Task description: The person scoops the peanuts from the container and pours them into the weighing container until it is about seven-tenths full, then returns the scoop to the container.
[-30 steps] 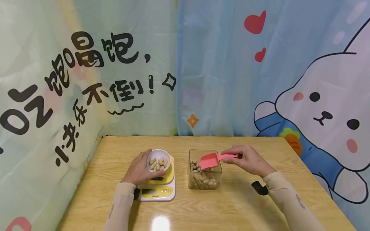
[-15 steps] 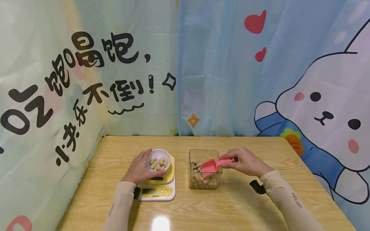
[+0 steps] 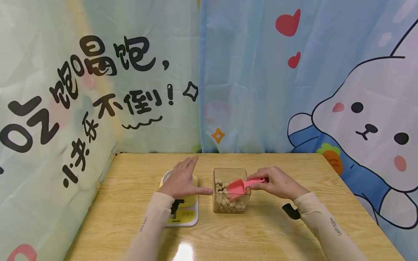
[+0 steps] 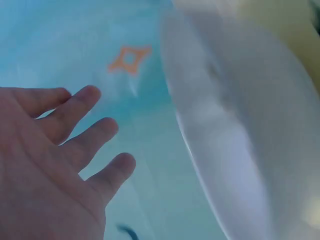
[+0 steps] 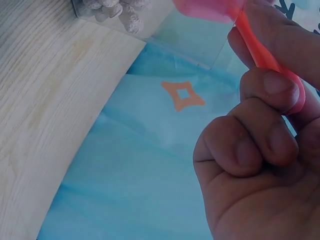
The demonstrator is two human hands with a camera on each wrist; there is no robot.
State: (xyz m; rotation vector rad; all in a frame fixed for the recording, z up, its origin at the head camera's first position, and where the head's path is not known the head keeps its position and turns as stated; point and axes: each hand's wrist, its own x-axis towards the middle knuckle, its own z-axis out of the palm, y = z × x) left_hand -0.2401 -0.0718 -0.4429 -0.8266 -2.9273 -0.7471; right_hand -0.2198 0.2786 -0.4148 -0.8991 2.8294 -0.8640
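Note:
My right hand (image 3: 275,182) grips the handle of a pink scoop (image 3: 236,187), whose blade is tilted down inside a clear square container (image 3: 225,173). Peanuts in their shells (image 3: 225,201) fill the container's lower part. My left hand (image 3: 180,180), fingers spread, hovers over a yellow and white kitchen scale (image 3: 192,219), its thumb reaching to the container's left side. Behind that hand a white bowl (image 3: 166,176) is mostly hidden in the head view. In the left wrist view the bowl (image 4: 225,135) stands apart from the fingers.
The wooden table (image 3: 267,232) carries the scale on the left and the container in the middle. A printed curtain (image 3: 241,90) hangs right behind the table's far edge. A dark wrist camera (image 3: 290,211) sits below the right forearm.
My left hand has let go of the bowl of peanuts and moved right, toward the container. The scoop has dipped lower into the container, staying there over the last half second.

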